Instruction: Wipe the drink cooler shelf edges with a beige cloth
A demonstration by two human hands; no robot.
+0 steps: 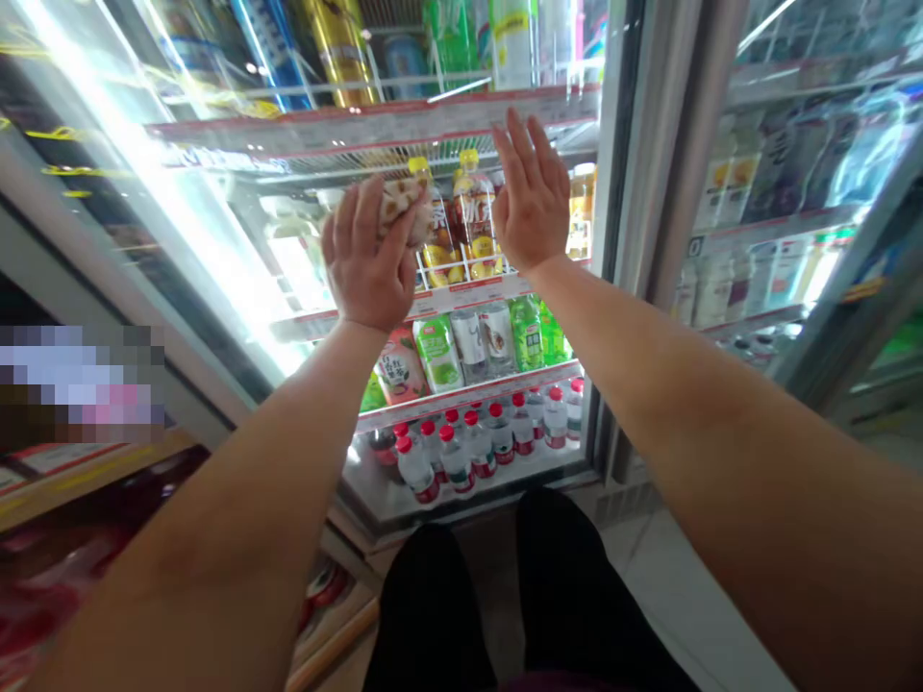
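Observation:
My left hand (371,255) is closed on a crumpled white cloth with brown spots (404,211), held in front of the cooler's middle shelves. To its right, my right hand (532,197) is raised with its palm forward and fingers stretched out, holding nothing. Whether either hand touches a glass pane I cannot tell. Between the two hands stand yellow-capped tea bottles (476,216) on a wire-fronted shelf. Part of the shelf's drinks is hidden behind the hands.
Lower down are a shelf of green and pink drinks (437,354) and red-capped water bottles (457,459). A metal door frame (649,192) divides this cooler from another at right. Left is a wooden shelf edge (93,478). My black-clad legs (433,605) stand close to the cooler.

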